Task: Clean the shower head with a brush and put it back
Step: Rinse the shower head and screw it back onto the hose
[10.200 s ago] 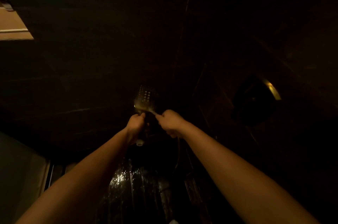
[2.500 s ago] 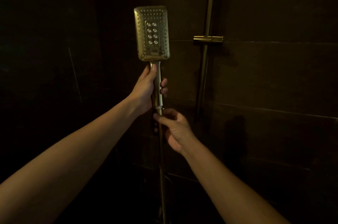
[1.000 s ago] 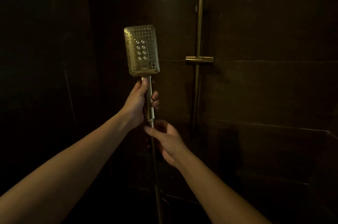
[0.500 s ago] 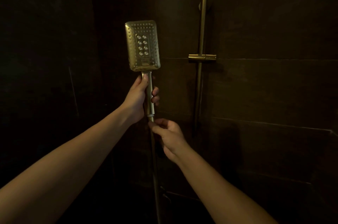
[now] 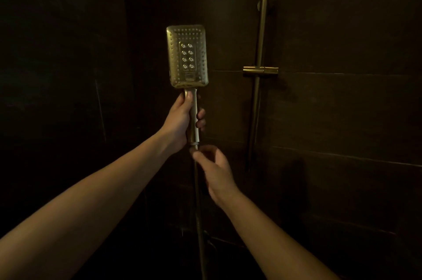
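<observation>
A rectangular metal shower head [image 5: 187, 57] stands upright in front of the dark tiled wall, its nozzle face turned to me. My left hand [image 5: 180, 117] grips its handle just below the head. My right hand [image 5: 213, 171] pinches the hose connector at the bottom of the handle, thumb and fingertips on it. The hose [image 5: 199, 222] hangs straight down from there. No brush is in view.
A vertical metal slide rail [image 5: 260, 55] runs up the wall to the right, with a holder bracket [image 5: 260, 70] on it at about the height of the shower head's lower edge. Dark tiles surround everything; the light is very dim.
Ten seconds ago both hands worked at the shower head held low. Over the last second the head has stayed upright in my left hand; my right hand stays at the hose connector with small shifts.
</observation>
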